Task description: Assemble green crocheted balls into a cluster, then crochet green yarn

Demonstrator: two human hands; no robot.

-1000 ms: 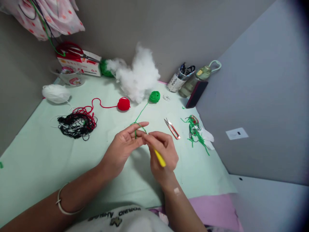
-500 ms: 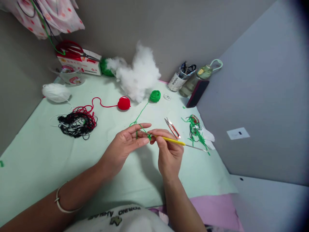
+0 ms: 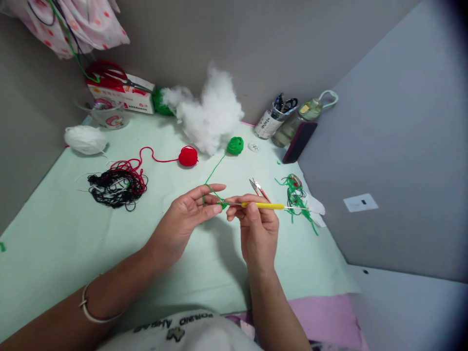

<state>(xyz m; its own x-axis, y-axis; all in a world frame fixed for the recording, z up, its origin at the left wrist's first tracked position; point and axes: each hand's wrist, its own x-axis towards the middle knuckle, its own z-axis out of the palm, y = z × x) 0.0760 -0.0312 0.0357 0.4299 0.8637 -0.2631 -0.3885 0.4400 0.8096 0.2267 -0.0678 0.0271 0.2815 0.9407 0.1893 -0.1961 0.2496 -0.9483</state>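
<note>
My left hand (image 3: 185, 217) pinches a small green crochet piece (image 3: 221, 205) between thumb and fingers. Green yarn loops around its raised index finger and runs back to a green yarn ball (image 3: 235, 145). My right hand (image 3: 258, 229) is closed around the yellow handle of a crochet hook (image 3: 268, 206), which lies nearly level. The hook's thin metal tip meets the green piece at my left fingertips; the exact stitch is too small to make out. Behind my right hand, thread snips (image 3: 259, 189) lie partly hidden.
White stuffing (image 3: 212, 114) is piled at the back, near a red yarn ball (image 3: 187, 156). Tangled black and red yarn (image 3: 117, 185) and a white yarn ball (image 3: 86, 140) lie left. Green scraps (image 3: 298, 197), a phone (image 3: 300, 142), a bottle (image 3: 292, 122) and a pen cup (image 3: 269, 122) stand right.
The crochet hook has turned from a slant to nearly level, its back end rising. My right hand has shifted slightly and covers more of the snips. My left fingers have moved a little left.
</note>
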